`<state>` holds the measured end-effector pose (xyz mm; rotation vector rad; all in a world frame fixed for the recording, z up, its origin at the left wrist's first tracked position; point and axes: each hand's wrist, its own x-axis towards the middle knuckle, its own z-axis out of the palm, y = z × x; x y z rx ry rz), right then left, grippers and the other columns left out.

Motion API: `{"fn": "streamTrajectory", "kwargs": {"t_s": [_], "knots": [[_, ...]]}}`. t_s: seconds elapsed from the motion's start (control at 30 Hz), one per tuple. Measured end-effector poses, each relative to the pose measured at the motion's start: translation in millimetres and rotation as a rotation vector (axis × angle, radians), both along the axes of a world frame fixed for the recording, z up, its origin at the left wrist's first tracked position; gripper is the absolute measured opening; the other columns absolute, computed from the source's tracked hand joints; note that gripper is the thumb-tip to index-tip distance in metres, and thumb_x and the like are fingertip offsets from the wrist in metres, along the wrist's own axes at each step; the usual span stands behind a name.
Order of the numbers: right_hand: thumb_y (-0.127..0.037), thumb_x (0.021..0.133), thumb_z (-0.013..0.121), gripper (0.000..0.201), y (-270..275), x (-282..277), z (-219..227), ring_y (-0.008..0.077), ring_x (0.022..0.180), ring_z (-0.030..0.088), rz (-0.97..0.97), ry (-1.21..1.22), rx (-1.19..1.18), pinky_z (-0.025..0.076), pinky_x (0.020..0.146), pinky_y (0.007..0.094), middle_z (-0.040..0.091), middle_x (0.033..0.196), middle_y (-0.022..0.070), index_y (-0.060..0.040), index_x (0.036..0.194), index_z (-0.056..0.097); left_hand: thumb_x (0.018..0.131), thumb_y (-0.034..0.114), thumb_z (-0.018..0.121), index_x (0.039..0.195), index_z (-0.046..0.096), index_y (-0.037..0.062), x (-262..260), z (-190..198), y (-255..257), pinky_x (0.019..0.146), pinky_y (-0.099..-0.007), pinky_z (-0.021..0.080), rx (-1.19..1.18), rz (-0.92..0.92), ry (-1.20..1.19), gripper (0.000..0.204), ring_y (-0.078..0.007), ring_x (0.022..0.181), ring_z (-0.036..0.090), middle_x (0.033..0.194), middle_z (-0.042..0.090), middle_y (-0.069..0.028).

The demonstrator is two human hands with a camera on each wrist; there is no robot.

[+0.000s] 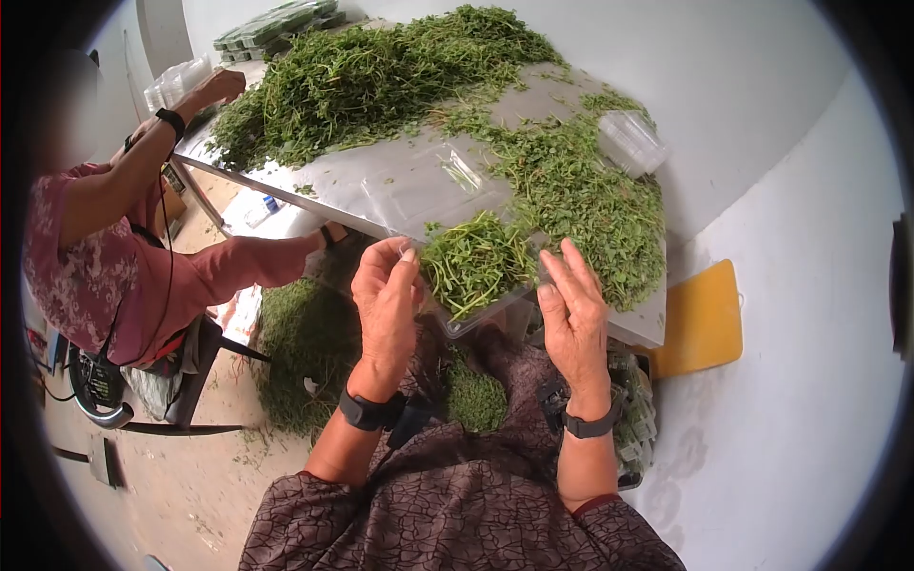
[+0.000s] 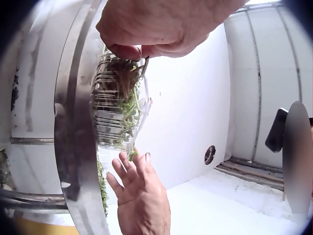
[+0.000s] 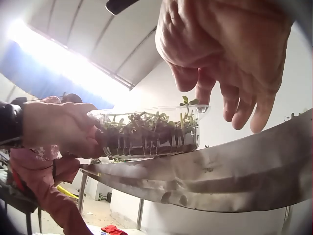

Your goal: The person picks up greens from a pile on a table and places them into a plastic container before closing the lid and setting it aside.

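Observation:
A clear plastic container (image 1: 459, 329) filled with cut green stems and leaves (image 1: 481, 255) sits at the table's near edge. My left hand (image 1: 386, 309) pinches its left rim between thumb and fingers; the left wrist view shows the same grip from below. On the container's other side, my right hand (image 1: 578, 324) has its fingers extended beside the right rim. Seen in the right wrist view, the right hand (image 3: 225, 63) hangs loosely by the container's end, holding nothing. Flat clear plastic (image 1: 428, 186) lies on the table just beyond the container.
A large heap of greens (image 1: 371, 81) covers the table's back, with a looser spread (image 1: 595, 205) at right. Empty clear containers (image 1: 633, 143) lie there. Another person (image 1: 105, 247) works at left. A yellow board (image 1: 703, 319) leans by the wall. More greens (image 1: 305, 357) lie on the floor.

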<state>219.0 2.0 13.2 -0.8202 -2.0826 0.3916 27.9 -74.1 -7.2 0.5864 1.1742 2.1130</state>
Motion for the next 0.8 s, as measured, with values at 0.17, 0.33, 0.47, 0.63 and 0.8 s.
{"fn": "streamTrajectory", "kwargs": {"t_s": [0.17, 0.33, 0.47, 0.63, 0.8], "knots": [[-0.021, 0.092, 0.058, 0.035, 0, -4, 5, 0.0358, 0.109, 0.056, -0.032, -0.063, 0.159, 0.044, 0.094, 0.0429, 0.055, 0.126, 0.0222, -0.0002, 0.12, 0.061, 0.092, 0.009, 0.057, 0.108, 0.055, 0.0017, 0, -1, 2, 0.051, -0.0191, 0.034, -0.017, 0.011, 0.015, 0.018, -0.0024, 0.059, 0.041, 0.081, 0.051, 0.0033], [-0.024, 0.091, 0.063, 0.042, -1, -8, -11, 0.0156, 0.066, 0.06, -0.045, 0.247, -0.28, 0.049, 0.059, 0.0302, 0.064, 0.082, 0.0091, 0.0052, 0.12, 0.055, 0.091, 0.006, 0.055, 0.113, 0.053, 0.0018, 2, -2, 1, 0.051, -0.0191, 0.035, 0.007, 0.038, 0.044, 0.022, -0.0024, 0.061, 0.043, 0.087, 0.054, 0.0011], [-0.022, 0.092, 0.062, 0.039, -5, -13, -2, 0.0108, 0.059, 0.058, 0.029, 0.335, -0.558, 0.046, 0.051, 0.0254, 0.061, 0.074, 0.0052, 0.0053, 0.118, 0.055, 0.09, 0.002, 0.052, 0.116, 0.053, 0.0049, 4, 0, -3, 0.053, -0.019, 0.038, 0.066, 0.054, 0.159, 0.026, -0.0035, 0.062, 0.045, 0.097, 0.055, -0.0007], [-0.024, 0.094, 0.059, 0.031, -4, -23, 2, 0.0071, 0.057, 0.056, 0.07, 0.475, -0.802, 0.045, 0.048, 0.0201, 0.058, 0.07, 0.003, 0.0022, 0.111, 0.059, 0.088, -0.004, 0.05, 0.116, 0.056, 0.0049, 0, -3, -14, 0.054, -0.0189, 0.04, 0.034, 0.021, 0.283, 0.03, -0.0052, 0.066, 0.049, 0.107, 0.054, -0.0027], [-0.028, 0.095, 0.059, 0.032, 3, -24, -8, 0.0069, 0.055, 0.056, 0.117, 0.534, -0.808, 0.045, 0.046, 0.0194, 0.059, 0.071, 0.0035, -0.0004, 0.11, 0.06, 0.082, -0.008, 0.049, 0.112, 0.061, 0.001, -12, -10, -25, 0.057, -0.0204, 0.046, 0.044, 0.13, 0.851, 0.034, -0.0076, 0.069, 0.053, 0.115, 0.054, -0.0088]]}}
